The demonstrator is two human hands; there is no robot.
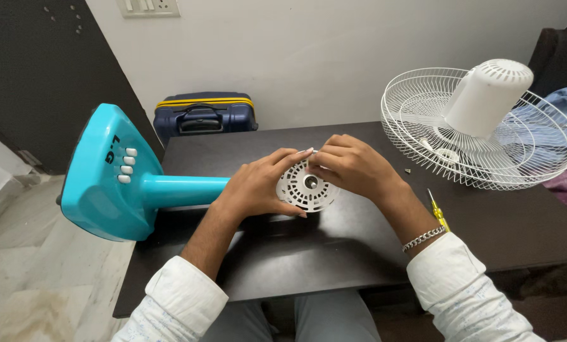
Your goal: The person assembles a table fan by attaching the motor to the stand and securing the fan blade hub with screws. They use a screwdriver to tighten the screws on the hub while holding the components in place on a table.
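1. Motor housing (pixel 307 187), a round white plastic part with slotted vents and a dark centre hub, sat on the dark bench (pixel 334 247) between both hands, directly in front of the person.
2. Its face looked clean and whole; the vents ran in rings around the hub, and the part behind it was hidden by the fingers.
3. The left hand (pixel 258 183) was curled around the housing's left edge, gripping it steady, fingers reaching over the top rim.
4. The right hand (pixel 353 166) was pinched narrow at the upper edge of the housing; whether it held a small screw or only the rim could not be told.
5. Judging by the layout, the fan was already well apart: the white wire guard (pixel 423 149) lay beyond the right hand with a white plastic cover (pixel 489 95) resting in it.
6. The teal stand (pixel 115 177) lay on its side past the left hand, its pole pointing toward the housing.
7. A yellow screwdriver (pixel 438 211) lay just beside the right wrist, unheld, and a small screw (pixel 407 170) lay near the guard.
8. Work on the housing itself seemed unfinished, as both hands were engaged on it.
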